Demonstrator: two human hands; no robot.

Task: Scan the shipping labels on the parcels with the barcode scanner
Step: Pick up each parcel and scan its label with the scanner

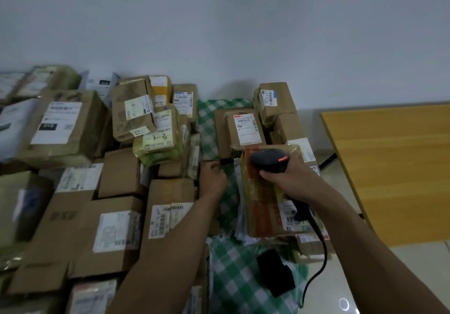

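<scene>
- Landmark: green checked cloth (233,262), a strip running from near the camera toward the wall.
- Right hand (289,177) is wrapped tight round the handle of the barcode scanner (269,160), above the cloth's middle. A red light shows on top of the head. Its cable (321,245) drops toward the cloth's near right corner.
- The scanner nose points away from the person, toward the cloth's far end. My read is that it's aimed at the white shipping label (247,128) on the brown parcel (229,138) lying there, label up so no flipping is needed.
- A tape-wrapped parcel (263,206) lies along the cloth's right side, under the scanner hand. Its own label sits at the near end, partly hidden by the wrist and handle.
- Left hand (213,178) is at the cloth's left edge, about mid-length, fingers curled toward a dark strip. I cannot tell whether it pinches that or only touches it. It's probably steadying or shifting something to clear the line of sight.
- A big pile of parcels (117,228) sits left of the cloth and a smaller stack (275,102) at its far right corner. Most have labels facing up, so they read as the scan queue, though I can't tell which are already scanned.
- A black object (275,272) lies on the cloth's near end, too dim to identify.
- A wooden table (394,167) stands well right of the cloth.
- Risk: glossy tape and low light may throw glare, so keep the beam square on the label.
</scene>
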